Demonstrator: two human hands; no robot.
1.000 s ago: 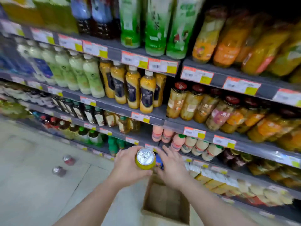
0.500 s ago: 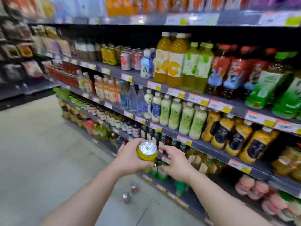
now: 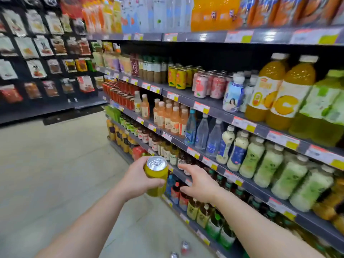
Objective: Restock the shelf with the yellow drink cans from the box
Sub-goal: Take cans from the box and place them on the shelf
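My left hand [image 3: 136,180] grips a yellow drink can [image 3: 156,175] upright at waist height, its silver top facing me. My right hand [image 3: 200,183] hovers just right of the can with fingers spread, holding nothing and apart from the can. A row of matching yellow cans [image 3: 176,78] stands on an upper shelf [image 3: 186,94] well above and slightly right of my hands, next to pink cans [image 3: 208,86]. The box is out of view.
Long shelving full of bottles runs along the right, from floor level to above head height. Two small cans [image 3: 181,248] lie on the floor near the shelf base. A wall of hanging snack packets [image 3: 42,58] stands at the far left. Tiled aisle floor [image 3: 55,174] spreads to the left.
The view has swung up and left, so the box has left the frame and the upper shelves show. My right hand has come off the can and opened; my left hand keeps it.
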